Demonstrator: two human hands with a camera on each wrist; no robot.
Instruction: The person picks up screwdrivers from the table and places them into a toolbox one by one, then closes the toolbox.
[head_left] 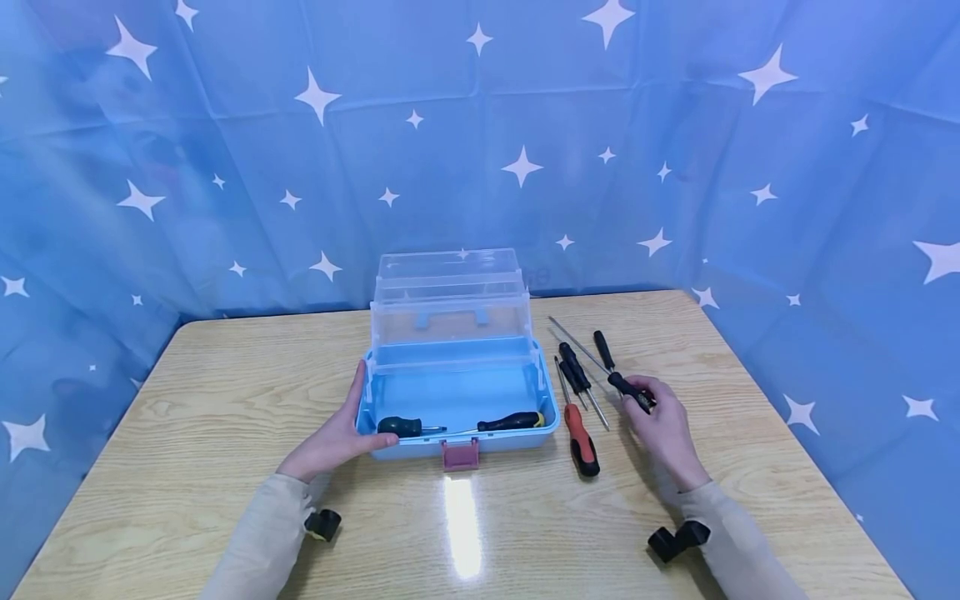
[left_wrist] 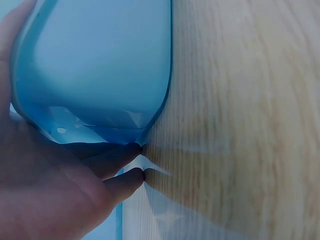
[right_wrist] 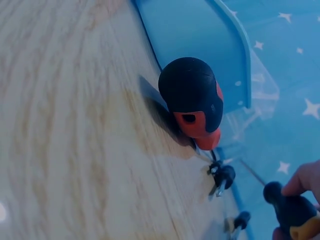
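A light-blue toolbox point(head_left: 457, 392) stands on the table with its clear lid point(head_left: 450, 300) raised at the back. Inside, along the front wall, lie a dark green screwdriver point(head_left: 400, 427) and a black screwdriver with a yellow end point(head_left: 512, 421). My left hand point(head_left: 341, 429) holds the box at its front left corner, thumb at the front rim and fingers along the left side. To the right, my right hand point(head_left: 660, 417) grips a long screwdriver by its black handle point(right_wrist: 290, 210); its thin shaft points away to the upper left.
Between box and right hand lies a red-and-black screwdriver point(head_left: 579, 437), seen close up in the right wrist view. Beside it are black-handled screwdrivers point(head_left: 573, 367), and another black handle point(head_left: 603, 348) lies farther back. A blue star-patterned curtain point(head_left: 480, 150) surrounds the wooden table point(head_left: 247, 392).
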